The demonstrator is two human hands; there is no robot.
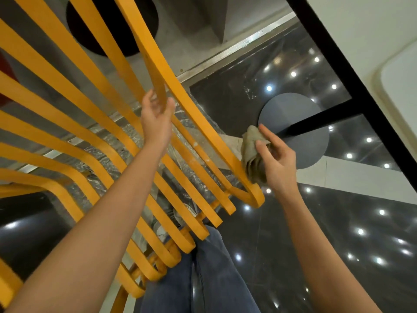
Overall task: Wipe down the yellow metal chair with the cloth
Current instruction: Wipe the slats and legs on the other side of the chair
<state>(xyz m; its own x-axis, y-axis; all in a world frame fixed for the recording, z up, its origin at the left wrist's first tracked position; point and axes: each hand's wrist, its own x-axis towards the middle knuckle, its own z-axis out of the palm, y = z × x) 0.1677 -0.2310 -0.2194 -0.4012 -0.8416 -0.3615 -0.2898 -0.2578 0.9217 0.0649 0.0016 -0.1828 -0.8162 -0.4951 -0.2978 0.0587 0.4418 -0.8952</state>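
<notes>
- Yellow chair (94,123): left hand (155,118) grips a slat, steadying the frame.
- Right hand (276,161) pinches the cloth (252,154), pressing it against the outer slat.

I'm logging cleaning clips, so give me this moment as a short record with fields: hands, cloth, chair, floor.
left hand: left hand grips one slat of the yellow metal slatted chair
right hand: right hand holds the folded grey-beige cloth
cloth: pressed against the outermost yellow slat, near its curved end
chair: slats show pale specks
floor: glossy black floor reflecting ceiling lights
</notes>
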